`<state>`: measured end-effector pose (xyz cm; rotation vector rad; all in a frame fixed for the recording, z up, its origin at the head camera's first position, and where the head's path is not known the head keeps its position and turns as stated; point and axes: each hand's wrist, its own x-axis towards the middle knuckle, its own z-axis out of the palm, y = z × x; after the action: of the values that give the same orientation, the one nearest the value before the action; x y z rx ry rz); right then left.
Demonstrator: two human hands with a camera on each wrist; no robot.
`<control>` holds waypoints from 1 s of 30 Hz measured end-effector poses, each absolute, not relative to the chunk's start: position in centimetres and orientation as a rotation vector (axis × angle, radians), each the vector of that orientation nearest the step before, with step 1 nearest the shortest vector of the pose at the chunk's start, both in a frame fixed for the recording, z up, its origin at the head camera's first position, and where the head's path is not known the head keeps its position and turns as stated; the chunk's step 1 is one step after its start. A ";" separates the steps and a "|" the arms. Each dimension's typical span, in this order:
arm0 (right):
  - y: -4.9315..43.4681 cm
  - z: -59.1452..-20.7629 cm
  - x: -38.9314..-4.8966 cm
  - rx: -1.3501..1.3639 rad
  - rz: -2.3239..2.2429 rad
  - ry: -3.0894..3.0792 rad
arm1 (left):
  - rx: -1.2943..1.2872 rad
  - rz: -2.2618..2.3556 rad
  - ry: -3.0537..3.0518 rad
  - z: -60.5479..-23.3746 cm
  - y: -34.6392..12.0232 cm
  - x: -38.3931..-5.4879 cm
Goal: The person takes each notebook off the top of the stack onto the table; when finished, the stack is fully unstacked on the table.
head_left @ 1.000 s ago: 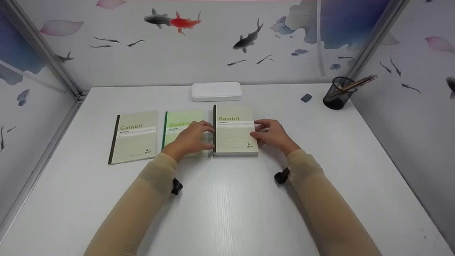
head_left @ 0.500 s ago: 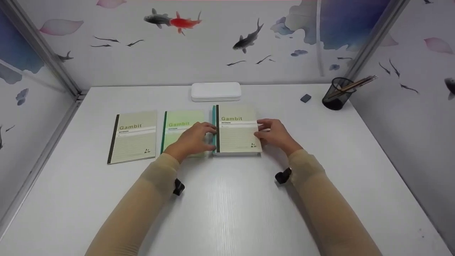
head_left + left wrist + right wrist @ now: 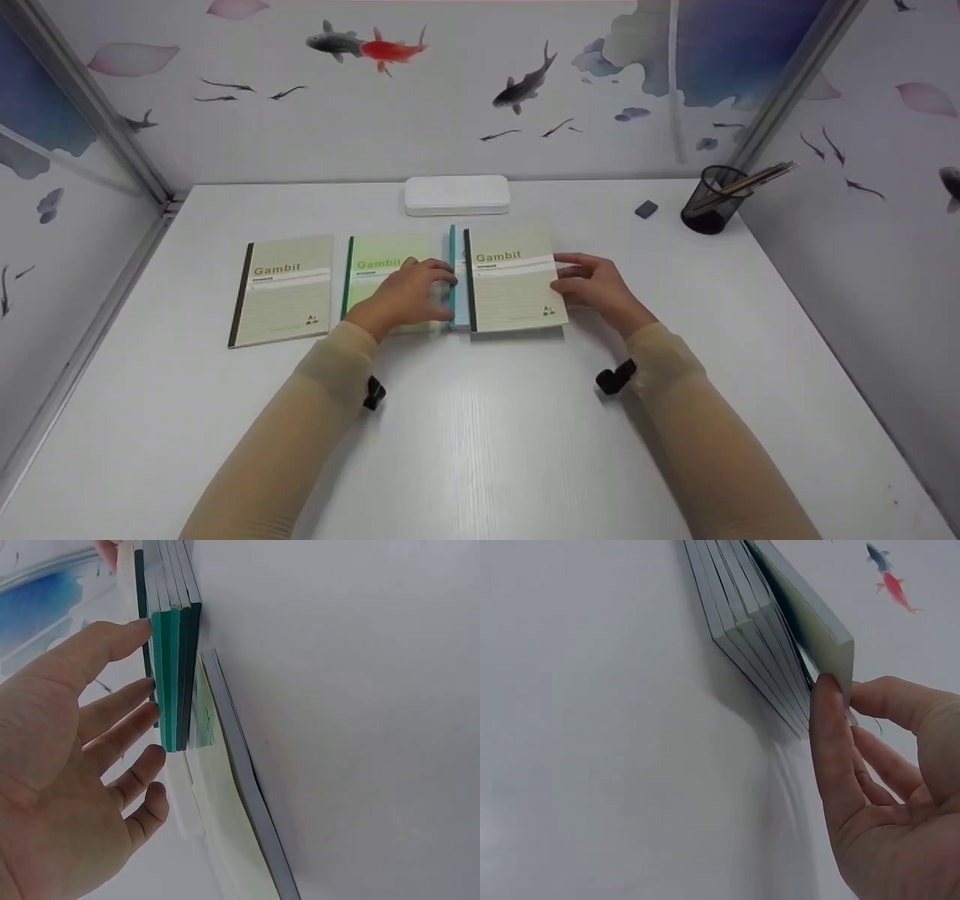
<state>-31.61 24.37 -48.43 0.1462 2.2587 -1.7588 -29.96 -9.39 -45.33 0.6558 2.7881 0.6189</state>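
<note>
My right hand (image 3: 596, 289) pinches the right edge of a beige Gambit notebook (image 3: 516, 296) with a black spine. In the right wrist view, that notebook's near edge is tilted up off the stack of notebooks (image 3: 754, 645) beneath it. The stack's teal spine (image 3: 453, 289) shows to the left of the beige cover. My left hand (image 3: 401, 296) holds its fingertips against the stack's spine side, fingers spread and relaxed; green and dark spines (image 3: 171, 682) show there in the left wrist view. A light green notebook (image 3: 367, 281) lies partly hidden under the left hand.
Another beige notebook (image 3: 285, 296) lies at the far left. Behind the stack stands a white case (image 3: 457, 196). A small dark block (image 3: 646, 209) and a black mesh pen cup (image 3: 706, 217) with thin sticks are at the back right. Printed walls enclose the table.
The top beige notebook has slid to the right off the stack, slightly turned and raised, with the right hand. A teal-spined notebook has come into view beneath. The left hand stays at the spines.
</note>
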 end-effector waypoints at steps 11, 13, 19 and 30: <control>27.5 -48.4 -31.3 0.173 -1.943 2.143 | 0.652 0.620 2.779 -45.2 -9.3 -30.2; 28.2 -48.4 -31.2 0.180 -1.955 2.133 | 0.651 0.615 2.775 -45.1 -9.2 -30.1; 30.4 -48.0 -31.0 0.227 -1.961 2.122 | 0.648 0.605 2.774 -45.1 -9.3 -29.9; 34.5 -47.1 -30.6 0.273 -2.029 2.058 | 0.663 0.602 2.772 -45.1 -9.2 -29.7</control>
<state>-30.56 34.48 -47.11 0.2733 2.0579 -2.0287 -29.73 -9.21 -45.09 0.6626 2.7715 0.6023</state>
